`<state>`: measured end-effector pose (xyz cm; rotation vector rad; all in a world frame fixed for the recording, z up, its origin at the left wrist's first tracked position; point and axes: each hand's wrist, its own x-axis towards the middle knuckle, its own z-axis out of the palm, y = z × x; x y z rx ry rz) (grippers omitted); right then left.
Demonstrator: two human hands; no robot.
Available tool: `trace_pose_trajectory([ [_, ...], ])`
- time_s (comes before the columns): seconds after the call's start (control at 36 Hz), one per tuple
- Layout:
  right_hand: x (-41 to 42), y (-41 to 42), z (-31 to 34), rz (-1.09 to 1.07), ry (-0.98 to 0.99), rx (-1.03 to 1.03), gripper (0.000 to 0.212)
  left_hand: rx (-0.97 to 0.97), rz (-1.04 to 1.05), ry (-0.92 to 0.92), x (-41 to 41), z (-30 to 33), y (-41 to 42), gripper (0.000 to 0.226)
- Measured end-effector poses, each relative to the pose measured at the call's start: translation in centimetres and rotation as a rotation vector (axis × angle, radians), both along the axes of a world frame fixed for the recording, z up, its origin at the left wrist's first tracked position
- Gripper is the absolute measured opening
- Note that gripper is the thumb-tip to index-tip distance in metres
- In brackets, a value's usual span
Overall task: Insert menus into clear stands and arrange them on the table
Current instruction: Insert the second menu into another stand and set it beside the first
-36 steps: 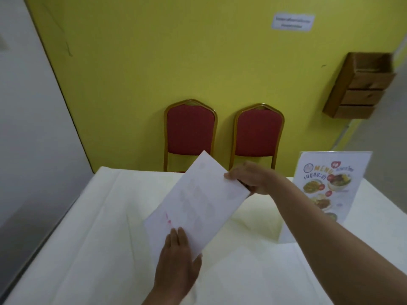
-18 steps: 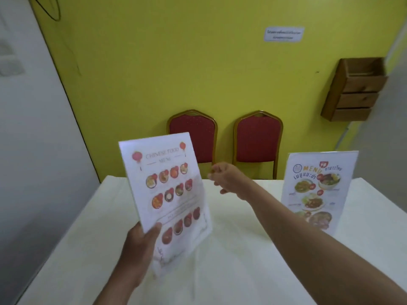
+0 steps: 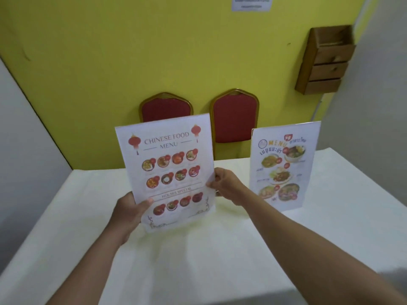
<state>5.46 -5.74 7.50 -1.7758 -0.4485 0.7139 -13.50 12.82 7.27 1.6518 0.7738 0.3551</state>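
A Chinese food menu (image 3: 168, 170) is held upright, printed side to the camera, at centre frame above the white-clothed table (image 3: 198, 249). Its lower left edge is gripped by the left hand (image 3: 127, 214), thumb on the front; its right edge is pinched by the right hand (image 3: 224, 183). A second menu in a clear stand (image 3: 284, 166) is seen upright on the table at right. Two red chairs (image 3: 234, 117) are placed against the yellow wall behind.

a white chinese food menu sheet (image 3: 169, 170), printed side facing the camera and nearly upright with a slight tilt, is pinched at its lower left corner and right edge, while to the right of the grip a thai menu in a clear stand (image 3: 284, 166) stands upright.
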Motion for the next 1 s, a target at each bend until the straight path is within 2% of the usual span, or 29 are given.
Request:
trace_pose_trajectory([
  [0.08, 0.4, -0.4, -1.4, -0.06, -0.039, -0.041, 0.015, 0.124, 0.052, 0.068, 1.8, -1.2, -0.3, 0.018],
  [0.22, 0.5, -1.2, -2.8, -0.121, -0.079, -0.069, 0.02, 0.301, 0.121, 0.15, 3.9, -2.6, -0.9, 0.025],
  [0.47, 0.1, -2.5, -4.1, -0.213, -0.096, -0.102, 0.016, 0.314, 0.104, 0.139, 5.3, -3.3, -1.9, 0.025],
  [1.0, -0.8, -2.6, -4.3, -0.161, -0.153, -0.178, 0.028, 0.344, 0.087, 0.168, 4.4, -4.2, -3.0, 0.022],
])
